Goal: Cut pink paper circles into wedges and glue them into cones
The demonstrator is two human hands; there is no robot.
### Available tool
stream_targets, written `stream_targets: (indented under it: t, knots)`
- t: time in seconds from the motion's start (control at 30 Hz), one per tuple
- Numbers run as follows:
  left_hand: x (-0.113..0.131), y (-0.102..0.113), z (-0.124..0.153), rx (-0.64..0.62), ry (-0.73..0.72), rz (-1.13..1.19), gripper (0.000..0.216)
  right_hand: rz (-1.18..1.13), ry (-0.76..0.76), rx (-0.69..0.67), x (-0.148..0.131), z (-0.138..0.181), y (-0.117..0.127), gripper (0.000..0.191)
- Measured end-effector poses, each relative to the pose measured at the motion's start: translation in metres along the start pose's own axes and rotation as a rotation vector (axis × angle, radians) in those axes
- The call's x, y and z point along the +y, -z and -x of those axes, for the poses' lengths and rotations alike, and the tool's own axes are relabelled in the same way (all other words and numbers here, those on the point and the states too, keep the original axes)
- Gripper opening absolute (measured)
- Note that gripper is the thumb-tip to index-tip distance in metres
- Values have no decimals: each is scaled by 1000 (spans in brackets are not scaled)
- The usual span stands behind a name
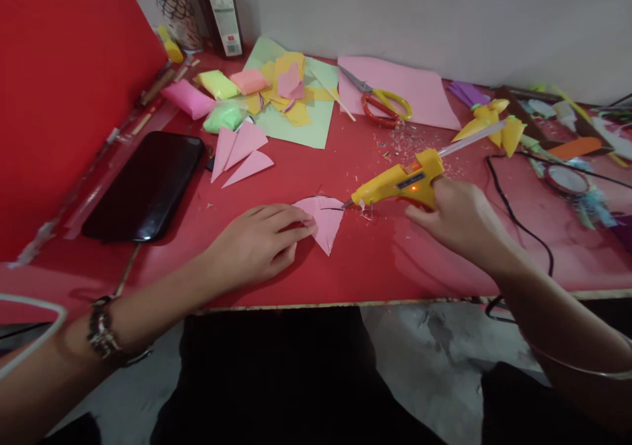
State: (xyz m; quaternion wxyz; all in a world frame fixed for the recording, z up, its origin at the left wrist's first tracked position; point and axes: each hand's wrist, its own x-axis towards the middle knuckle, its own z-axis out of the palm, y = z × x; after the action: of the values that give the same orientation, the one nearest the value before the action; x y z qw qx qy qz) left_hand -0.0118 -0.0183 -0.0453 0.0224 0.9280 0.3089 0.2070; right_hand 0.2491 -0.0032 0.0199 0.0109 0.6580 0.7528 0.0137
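A pink paper piece (326, 224), a rounded wedge with dark lines near its top, lies flat on the red table. My left hand (266, 241) rests at its left side, with the fingertips pressing on the paper. In my right hand (459, 218) is a yellow hot glue gun (395, 183), closed in at the handle. Its metal nozzle meets the right edge of the pink piece. A small orange light glows on the gun, and a clear glue stick (471, 139) juts from its back. Folded pink paper cones (239, 145) lie beyond my left hand.
A black phone (145, 185) lies to the left. Scissors (372, 99) rest on a pink sheet (424, 93) at the back. Clay packets (190, 99) and yellow paper scraps (291, 79) sit near a green sheet (316, 129). A black cord (516, 211) and yellow paper cones (494, 122) are at right.
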Motion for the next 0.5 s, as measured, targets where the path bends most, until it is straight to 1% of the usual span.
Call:
stream_targets:
  t: [0.23,0.5]
  knots:
    - [0,0,0,16,-5,-15,32,11,3,32,3,-3,-3,7]
    - [0,1,0,0,-6,-23,32,-34,15,28,2,1,-3,9]
